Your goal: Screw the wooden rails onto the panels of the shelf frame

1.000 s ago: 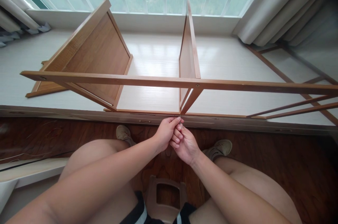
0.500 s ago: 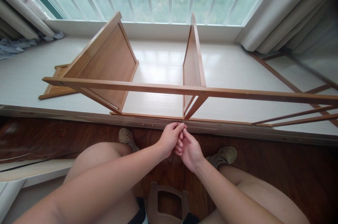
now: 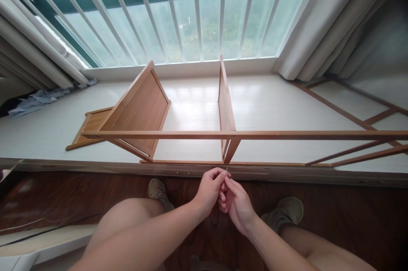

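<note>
My left hand (image 3: 210,189) and my right hand (image 3: 238,203) meet just in front of the sill's edge, fingertips pinched together. A thin, pale, small piece sticks up between them, too small to name. Just beyond stands a partly joined wooden frame (image 3: 188,135) lying on its side, with a long rail across the top. Two wooden panels stand upright in it, a wide left panel (image 3: 140,111) and a right panel (image 3: 225,96) seen nearly edge-on. My fingers are close to the foot of the right panel's front post (image 3: 231,150), apparently apart from it.
The frame rests on a white window sill (image 3: 191,109). A smaller wooden panel (image 3: 95,122) lies flat at left. Another wooden frame (image 3: 338,107) lies at right by the curtain (image 3: 306,37). Window bars (image 3: 197,15) rise behind. A white furniture edge (image 3: 51,241) is at lower left.
The view has tilted upward, so more of the window shows and everything sits lower. My hands stay pinched together before the frame, with little change between them.
</note>
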Demonstrator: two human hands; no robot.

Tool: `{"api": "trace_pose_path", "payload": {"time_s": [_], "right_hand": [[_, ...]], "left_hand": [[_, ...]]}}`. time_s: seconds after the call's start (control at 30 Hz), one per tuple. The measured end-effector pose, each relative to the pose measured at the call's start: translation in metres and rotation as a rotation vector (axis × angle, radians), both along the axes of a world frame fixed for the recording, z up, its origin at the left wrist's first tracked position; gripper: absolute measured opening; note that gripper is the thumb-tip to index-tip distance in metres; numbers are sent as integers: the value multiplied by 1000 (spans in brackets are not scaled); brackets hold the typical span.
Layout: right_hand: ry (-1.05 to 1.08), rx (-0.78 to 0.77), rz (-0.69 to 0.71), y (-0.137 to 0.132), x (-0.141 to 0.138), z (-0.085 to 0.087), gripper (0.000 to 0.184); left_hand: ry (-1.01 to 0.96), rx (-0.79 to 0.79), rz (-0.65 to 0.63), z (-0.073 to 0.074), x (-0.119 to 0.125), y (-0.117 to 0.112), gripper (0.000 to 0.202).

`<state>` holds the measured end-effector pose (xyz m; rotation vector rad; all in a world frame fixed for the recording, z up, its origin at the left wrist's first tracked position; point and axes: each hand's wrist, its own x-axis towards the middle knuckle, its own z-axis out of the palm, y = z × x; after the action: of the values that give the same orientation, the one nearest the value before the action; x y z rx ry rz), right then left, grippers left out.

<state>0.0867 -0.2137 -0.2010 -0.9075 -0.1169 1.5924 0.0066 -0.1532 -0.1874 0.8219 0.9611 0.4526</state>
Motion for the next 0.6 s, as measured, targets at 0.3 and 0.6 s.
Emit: {"api": "trace_pose_path", "payload": {"time_s": [0.3, 0.6], "right_hand": [[-144, 196, 90, -4, 3, -1, 39], [-773, 397, -256, 3, 32, 28, 34]], "left_hand": [[182, 536, -20, 20, -11, 2, 32], [201, 1086, 130, 39, -19, 21, 17]]}}
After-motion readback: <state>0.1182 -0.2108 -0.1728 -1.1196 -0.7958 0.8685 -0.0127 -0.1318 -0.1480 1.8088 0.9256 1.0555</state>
